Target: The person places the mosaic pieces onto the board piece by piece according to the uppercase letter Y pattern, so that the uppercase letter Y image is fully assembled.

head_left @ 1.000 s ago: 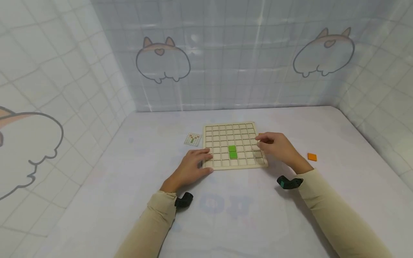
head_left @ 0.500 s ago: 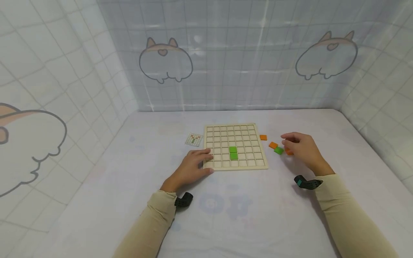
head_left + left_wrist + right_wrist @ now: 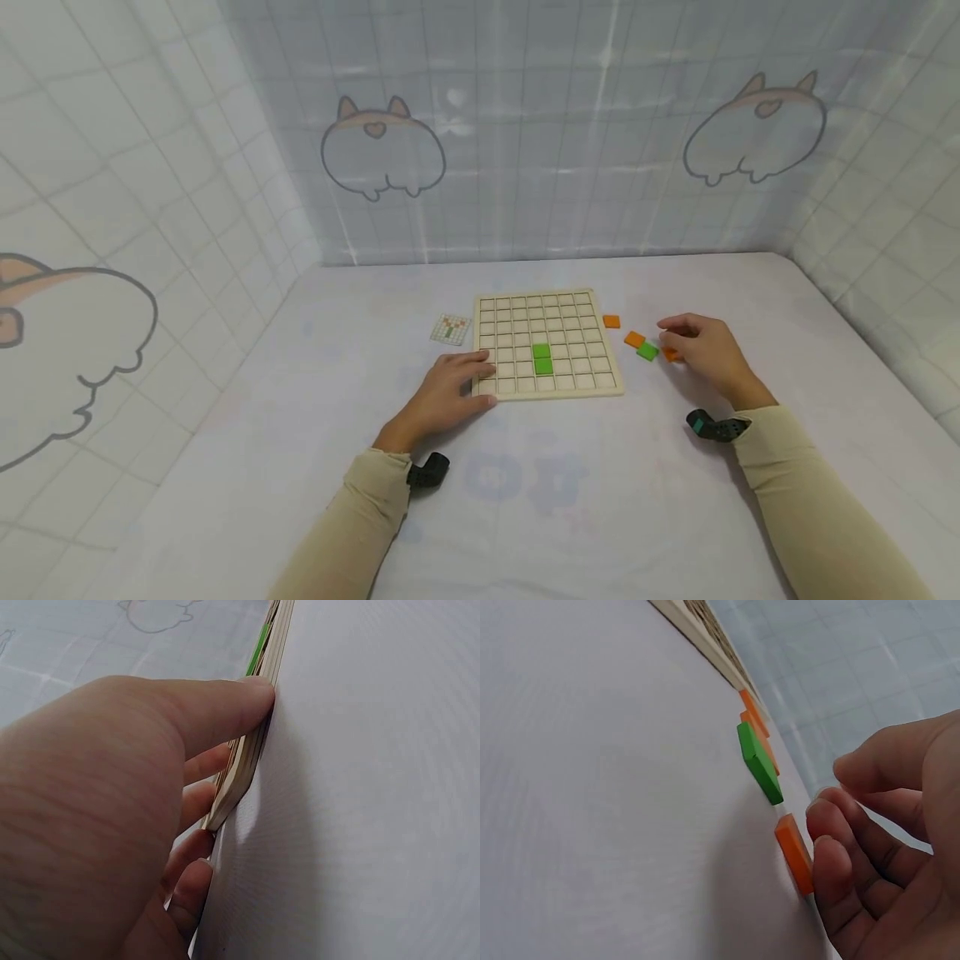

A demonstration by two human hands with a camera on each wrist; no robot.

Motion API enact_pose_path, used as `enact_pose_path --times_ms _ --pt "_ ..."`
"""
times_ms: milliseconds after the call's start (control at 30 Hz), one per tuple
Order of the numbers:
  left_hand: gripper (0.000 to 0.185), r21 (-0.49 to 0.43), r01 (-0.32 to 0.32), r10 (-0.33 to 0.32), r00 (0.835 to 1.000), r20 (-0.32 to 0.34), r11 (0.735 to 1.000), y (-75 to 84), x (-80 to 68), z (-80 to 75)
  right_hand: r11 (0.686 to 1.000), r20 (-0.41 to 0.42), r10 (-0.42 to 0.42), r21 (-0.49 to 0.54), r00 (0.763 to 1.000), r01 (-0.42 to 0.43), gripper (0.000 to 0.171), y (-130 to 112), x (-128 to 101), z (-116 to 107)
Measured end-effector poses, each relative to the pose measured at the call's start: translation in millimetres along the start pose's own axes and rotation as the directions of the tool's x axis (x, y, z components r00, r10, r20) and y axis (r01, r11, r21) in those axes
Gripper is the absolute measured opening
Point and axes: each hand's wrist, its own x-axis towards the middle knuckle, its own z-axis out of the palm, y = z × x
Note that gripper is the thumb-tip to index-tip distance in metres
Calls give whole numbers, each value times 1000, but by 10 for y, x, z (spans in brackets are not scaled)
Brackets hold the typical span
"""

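A wooden grid board (image 3: 577, 310) lies flat on the white table, with two green tiles (image 3: 542, 358) set in its cells. My left hand (image 3: 480, 377) grips the board's near left corner, fingers on top and thumb (image 3: 225, 705) against the board's edge (image 3: 259, 739). My right hand (image 3: 667, 337) is to the right of the board, its fingers curled. The fingertips (image 3: 826, 825) touch a loose orange tile (image 3: 795, 855) lying on the table, and the thumb is held clear above it. A loose green tile (image 3: 647, 352) lies just left of that orange tile (image 3: 670, 356).
Two more orange tiles (image 3: 634, 338) (image 3: 611, 321) lie between the board and my right hand. A small pattern card (image 3: 450, 327) sits left of the board. Printed fabric walls close in the table on three sides.
My right hand moved from over the board's right side out to the loose tiles on the right, then stayed almost still there. The left hand has kept its hold on the board.
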Motion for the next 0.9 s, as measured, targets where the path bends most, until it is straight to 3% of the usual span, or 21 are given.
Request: enact_pose_path --times_ms 467,900 --pt "53 8 -16 16 1000 5 1000 -1 5 -5 981 56 -20 -190 998 30 33 6 40 86" --pt "53 7 -24 24 1000 3 1000 -18 14 1 968 101 -60 -235 993 83 37 -36 41 113"
